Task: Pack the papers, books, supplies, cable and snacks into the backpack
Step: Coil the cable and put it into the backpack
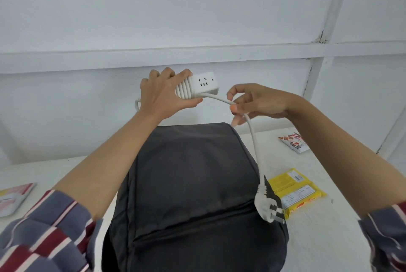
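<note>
A dark grey backpack [193, 183] lies on the white table, its zip shut as far as I can see. Above it my left hand [160, 93] grips a white power strip [203, 85] with several turns of its white cable [252, 135] wound round it. My right hand [254, 102] pinches the free length of cable just right of the strip. From there the cable hangs down to its plug [269, 205], which dangles over the backpack's right edge.
A yellow snack pack [296, 188] lies on the table [318, 238] right of the backpack, and a red-and-white snack bag [294, 142] sits farther back. A book or booklet [13, 197] lies at the left edge. A white wall rises behind.
</note>
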